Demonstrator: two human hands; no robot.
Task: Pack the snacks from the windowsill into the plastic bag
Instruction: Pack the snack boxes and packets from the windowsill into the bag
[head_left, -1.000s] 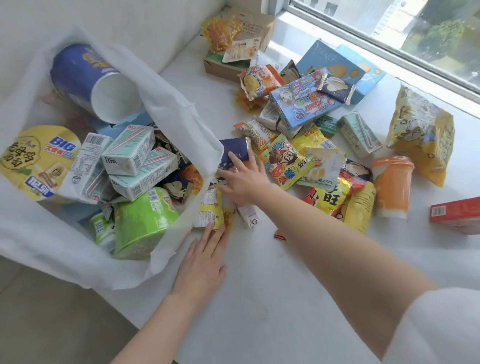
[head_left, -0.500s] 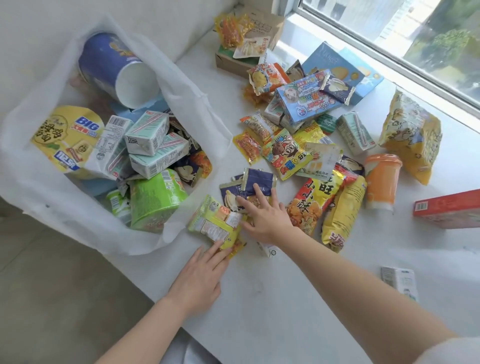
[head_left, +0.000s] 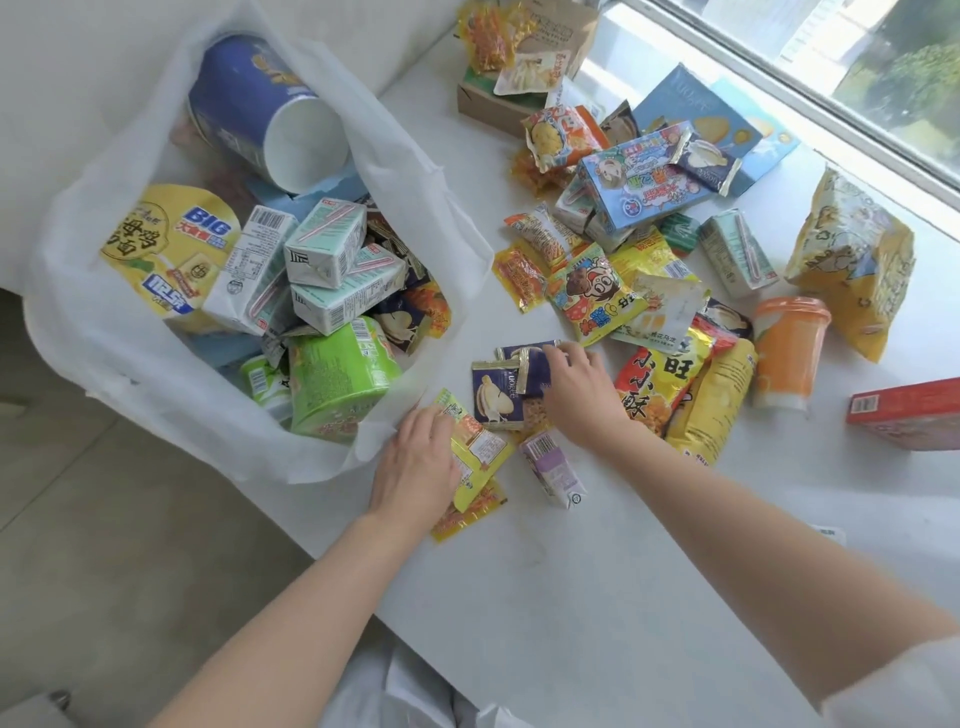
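Hands (head_left: 415, 457) on packets (head_left: 478, 447), lying flat

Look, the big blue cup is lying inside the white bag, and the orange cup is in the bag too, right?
Not quite. The big blue cup does lie inside the white bag, but the orange cup is not in it. The head view shows it standing out on the windowsill, to the right of the pile of snack packets.
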